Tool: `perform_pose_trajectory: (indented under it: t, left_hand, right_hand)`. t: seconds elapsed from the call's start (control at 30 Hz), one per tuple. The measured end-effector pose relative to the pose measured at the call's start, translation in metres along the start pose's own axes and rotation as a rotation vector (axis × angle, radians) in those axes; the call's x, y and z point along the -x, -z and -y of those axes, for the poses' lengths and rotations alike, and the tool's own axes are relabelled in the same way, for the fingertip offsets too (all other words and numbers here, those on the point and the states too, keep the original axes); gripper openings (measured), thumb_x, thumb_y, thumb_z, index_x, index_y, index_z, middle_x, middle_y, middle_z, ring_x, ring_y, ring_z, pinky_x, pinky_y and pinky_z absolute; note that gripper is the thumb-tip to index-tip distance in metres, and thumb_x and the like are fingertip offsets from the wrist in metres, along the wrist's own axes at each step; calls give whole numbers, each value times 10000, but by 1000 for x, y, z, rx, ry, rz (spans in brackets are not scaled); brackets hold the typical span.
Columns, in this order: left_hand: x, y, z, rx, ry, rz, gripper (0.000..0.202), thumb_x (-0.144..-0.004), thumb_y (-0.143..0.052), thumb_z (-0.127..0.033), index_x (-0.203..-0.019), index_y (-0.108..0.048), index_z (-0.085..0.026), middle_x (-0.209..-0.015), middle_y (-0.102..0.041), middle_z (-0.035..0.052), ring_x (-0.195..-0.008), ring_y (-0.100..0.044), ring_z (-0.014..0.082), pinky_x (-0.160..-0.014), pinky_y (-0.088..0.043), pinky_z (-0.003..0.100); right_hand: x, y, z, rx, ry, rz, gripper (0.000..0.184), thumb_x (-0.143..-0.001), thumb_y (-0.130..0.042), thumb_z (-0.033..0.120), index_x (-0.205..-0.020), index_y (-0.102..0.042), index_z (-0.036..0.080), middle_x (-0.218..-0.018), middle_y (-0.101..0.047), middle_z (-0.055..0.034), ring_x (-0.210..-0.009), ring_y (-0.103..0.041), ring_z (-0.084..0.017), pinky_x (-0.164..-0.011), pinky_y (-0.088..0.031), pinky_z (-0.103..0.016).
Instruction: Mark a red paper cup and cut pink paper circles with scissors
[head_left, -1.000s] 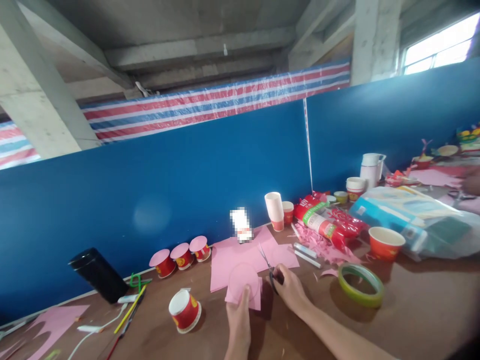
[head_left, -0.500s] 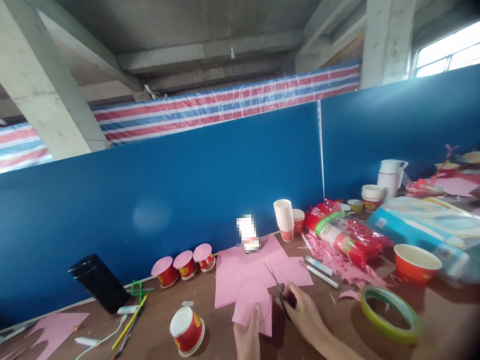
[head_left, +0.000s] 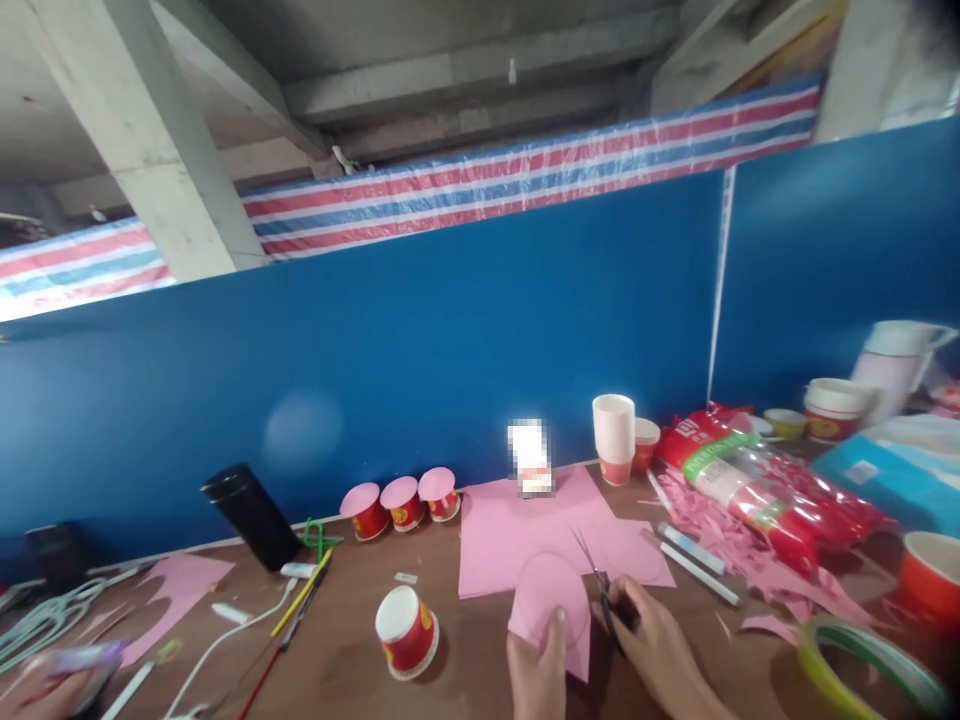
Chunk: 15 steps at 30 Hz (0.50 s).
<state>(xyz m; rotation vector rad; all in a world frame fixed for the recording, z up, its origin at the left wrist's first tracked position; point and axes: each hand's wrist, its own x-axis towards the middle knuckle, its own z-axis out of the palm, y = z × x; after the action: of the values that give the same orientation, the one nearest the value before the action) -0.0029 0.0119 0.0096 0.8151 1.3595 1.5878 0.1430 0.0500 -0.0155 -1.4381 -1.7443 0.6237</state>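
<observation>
Brown, smooth tabletop runs along a matte blue partition, with bare concrete beams overhead. At the near edge, the left hand pinches a small pink paper piece, thumb pressed flat on top and the other fingers hidden beneath. The piece is thin and soft-looking, with a circle outline marked on it. Just to its right, the right hand is curled closed around the dark handles of a pair of scissors. The slim metal blades point up and away from the hand, along the right edge of the piece, and are parted only narrowly, if at all.

Under and behind the piece lies a larger pink sheet, flat on the table. To the left stands an upturned red paper cup, white base up. Farther back, three more red cups sit in a row, each capped with a round pink disc, near a tilted black cylinder. To the right of the sheet are two white sticks, a heap of jagged pink scraps and a glossy plastic sleeve of red cups. A white cup stack stands against the partition. A green tape roll lies blurred at the lower right.
</observation>
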Motion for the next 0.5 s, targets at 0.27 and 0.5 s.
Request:
perform_pose_trajectory:
  t: [0.27,0.5]
  left_hand:
    - [-1,-3,1,13,-9,5,475,-627,-687,-384,-961,-656,-47,-886,-688,156,-922,-621,271,-827,-488,317]
    - [3,-4,-3,-17,-60,37,440,-677,-650,-381,-965,-659,-48,-896,-687,153,-900,-623,266,-825,-480,331]
  right_hand:
    - [-1,0,-5,22,17,47,146,-767,-474,349,-698,-439,225,-587,-548,28,-521,-509,-148,-513,-405,-219]
    - [-3,-2,-9,47,27,40,179,-787,-456,381,-700,-429,227,-601,-540,23,-538,-508,-153,-524,-406,-228]
